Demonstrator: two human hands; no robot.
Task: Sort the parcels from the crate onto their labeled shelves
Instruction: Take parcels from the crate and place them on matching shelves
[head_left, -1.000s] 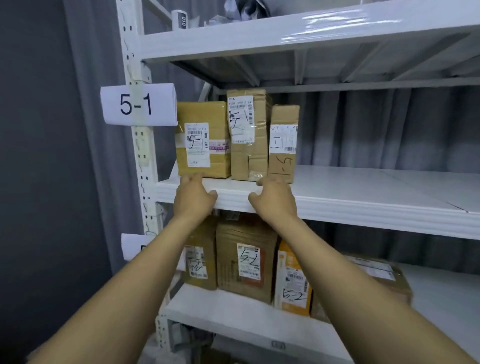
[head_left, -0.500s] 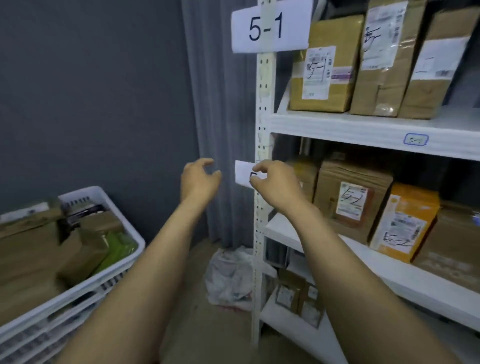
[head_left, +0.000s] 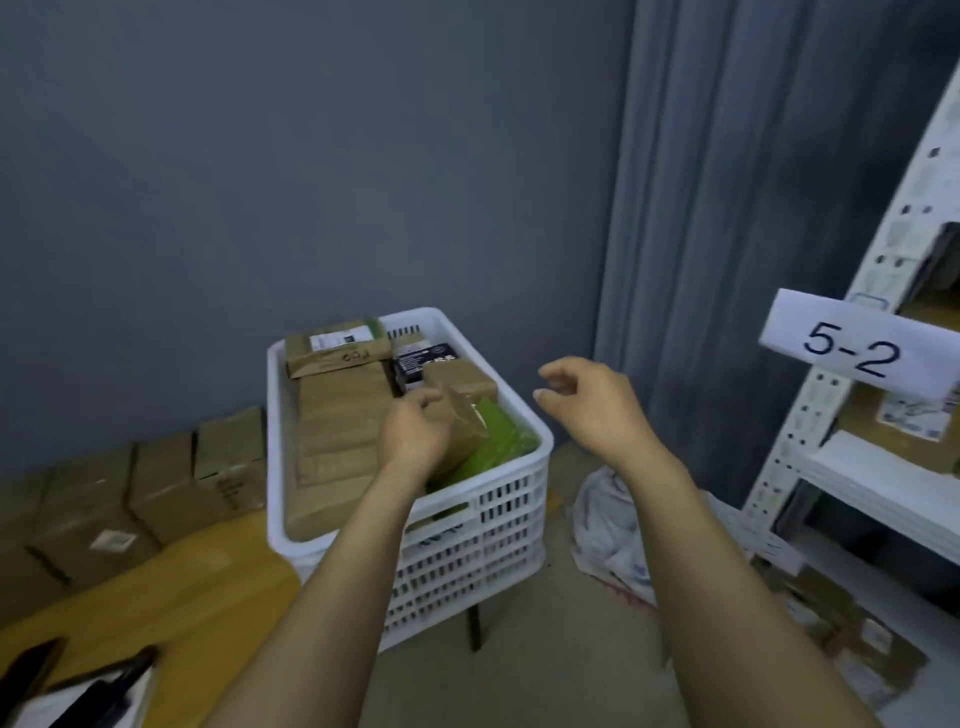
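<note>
step in hand: picking the next parcel out of the crate (head_left: 514, 499). l hand (head_left: 415, 434) hangs over the load, fingers (head_left: 428, 400) loosely curled, nothing clearly in them. a tilted brown parcel (head_left: 467, 428) sits just right of those fingertips, prob the pick. r hand (head_left: 592, 408) is empty, its fingers (head_left: 556, 371) slack, out past the crate's right rim. next move, i'd say: close on one parcel, lift, turn the label up & read its code bfr shelving. readable: shelf tag (head_left: 852, 348) "5-2", well right of the r fingers. label + scrawl on the far parcel (head_left: 337, 349), beyond the l fingertips, too blurred to read.
</note>
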